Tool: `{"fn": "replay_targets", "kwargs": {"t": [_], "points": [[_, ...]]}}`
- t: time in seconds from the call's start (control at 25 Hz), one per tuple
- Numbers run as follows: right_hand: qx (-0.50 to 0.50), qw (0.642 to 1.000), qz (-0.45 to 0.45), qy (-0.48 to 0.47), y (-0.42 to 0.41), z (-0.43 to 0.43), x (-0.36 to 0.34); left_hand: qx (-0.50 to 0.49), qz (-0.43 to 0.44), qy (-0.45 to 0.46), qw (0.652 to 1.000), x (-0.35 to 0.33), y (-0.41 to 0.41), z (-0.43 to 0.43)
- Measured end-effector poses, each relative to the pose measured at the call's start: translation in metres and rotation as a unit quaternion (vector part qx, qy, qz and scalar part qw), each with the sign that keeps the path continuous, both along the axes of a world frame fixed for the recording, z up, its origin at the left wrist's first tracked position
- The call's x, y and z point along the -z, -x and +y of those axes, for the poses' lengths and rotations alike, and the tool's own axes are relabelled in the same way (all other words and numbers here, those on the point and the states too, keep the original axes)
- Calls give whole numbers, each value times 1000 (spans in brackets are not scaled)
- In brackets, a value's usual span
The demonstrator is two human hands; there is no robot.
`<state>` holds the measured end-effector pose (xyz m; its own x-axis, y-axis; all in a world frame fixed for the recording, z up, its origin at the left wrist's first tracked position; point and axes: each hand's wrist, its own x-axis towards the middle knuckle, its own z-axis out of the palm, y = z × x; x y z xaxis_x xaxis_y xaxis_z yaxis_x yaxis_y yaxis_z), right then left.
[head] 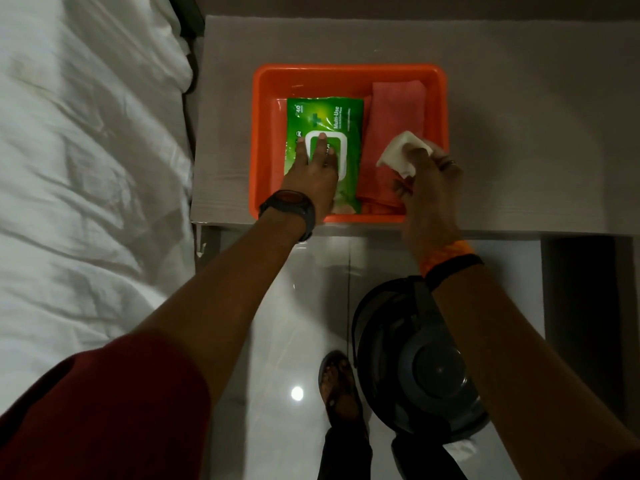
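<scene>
An orange plastic tray (266, 98) sits on a grey side table (519, 116). Inside it lies a green pack of multi-use wipes (332, 116) with a white flap lid. My left hand (317, 168) presses flat on that lid with straight fingers. A folded pink cloth (391, 116) lies in the tray's right half. Over the cloth my right hand (433, 188) pinches a white wipe (401, 152) between its fingers.
A bed with a rumpled white sheet (86, 168) fills the left side, close against the table. Below the table is glossy tiled floor (294, 323), with a dark round pedal bin (415, 358) beside my sandalled foot (337, 382).
</scene>
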<state>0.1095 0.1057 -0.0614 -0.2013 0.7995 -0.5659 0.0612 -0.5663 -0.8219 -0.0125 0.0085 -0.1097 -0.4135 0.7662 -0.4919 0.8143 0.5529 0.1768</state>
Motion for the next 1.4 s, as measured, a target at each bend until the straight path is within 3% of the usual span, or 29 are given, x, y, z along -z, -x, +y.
{"fn": "replay_targets", "kwargs": {"t": [0.16,0.24,0.32,0.4,0.48,0.68,0.88,1.04,1.24,1.4], "points": [[-39,996,53,66,-45,-9,-16,-27,19,40,999,-17,-9,7],[-27,992,96,80,-71,-9,-26,-49,-10,-66,997,-30,-31,5],[-36,990,111,77,-97,-9,-31,-80,-137,-251,955,-43,-76,4],[-49,991,96,76,-127,-8,-31,-136,-332,-341,869,-51,-126,4],[-70,992,74,69,-159,-6,-28,-158,-452,-322,817,-50,-164,8],[-56,989,85,105,-246,-4,-7,-275,-526,-283,754,-24,-233,15],[-3,992,86,96,-315,-17,25,-359,-608,-156,691,-9,-301,12],[-13,993,84,77,-353,-15,40,-323,-608,-92,719,-11,-339,16],[-72,997,16,26,-381,-3,45,-408,-642,-76,645,-12,-367,30],[-89,995,4,47,-385,-9,52,-417,-608,-43,674,-4,-385,41]]}}
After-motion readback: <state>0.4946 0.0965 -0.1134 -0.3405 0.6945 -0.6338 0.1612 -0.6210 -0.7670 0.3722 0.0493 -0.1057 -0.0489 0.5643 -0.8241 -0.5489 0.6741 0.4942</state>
